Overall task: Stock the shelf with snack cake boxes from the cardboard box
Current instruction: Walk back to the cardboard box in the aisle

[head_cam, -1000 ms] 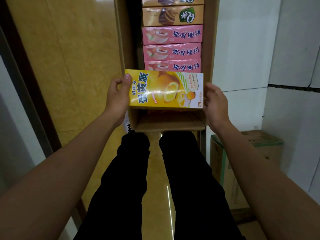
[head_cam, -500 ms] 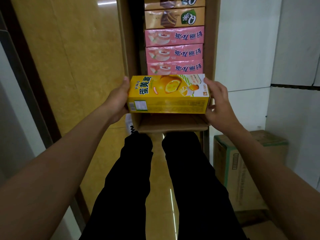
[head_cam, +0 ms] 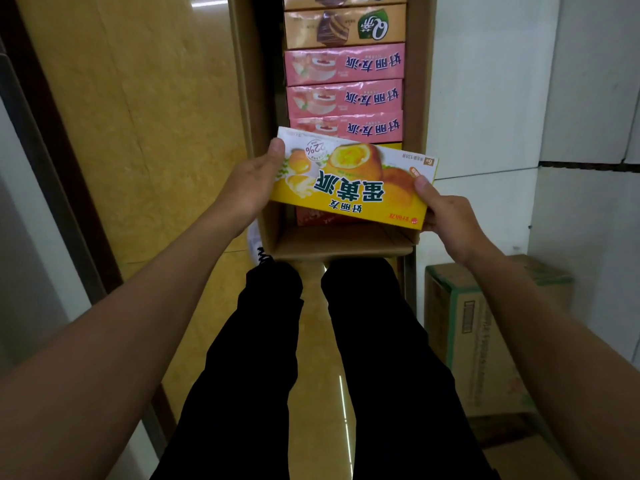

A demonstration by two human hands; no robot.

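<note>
Change: Turned over since a second ago, the yellow snack cake box (head_cam: pixel 353 183) now shows its printed face upside down to the camera, tilted so its right end sits lower and nearer than its left.
Location: the box is held in the air above the near end of the open cardboard box (head_cam: pixel 343 242), which stands on the floor ahead of the person's legs (head_cam: pixel 311 358).
Left hand: the left hand (head_cam: pixel 247 188) grips the box's left end, thumb curled over the top corner.
Right hand: the right hand (head_cam: pixel 446 220) pinches the lower right end, thumb pressed on the printed face, fingers hidden beneath.
Key relation: the long axis runs left to right between the two hands, crosswise to the carton; each hand holds one end, the right one nearer the body.
Remaining stock: three pink boxes (head_cam: pixel 344 97) and a brown box (head_cam: pixel 344 26) lie in a row farther back in the carton, with a reddish one just under the lifted box.
Shelf: not identifiable in this view, so the way the box must travel cannot be told.
Nearby: a second carton (head_cam: pixel 485 337) stands at the right, by the white wall.
</note>
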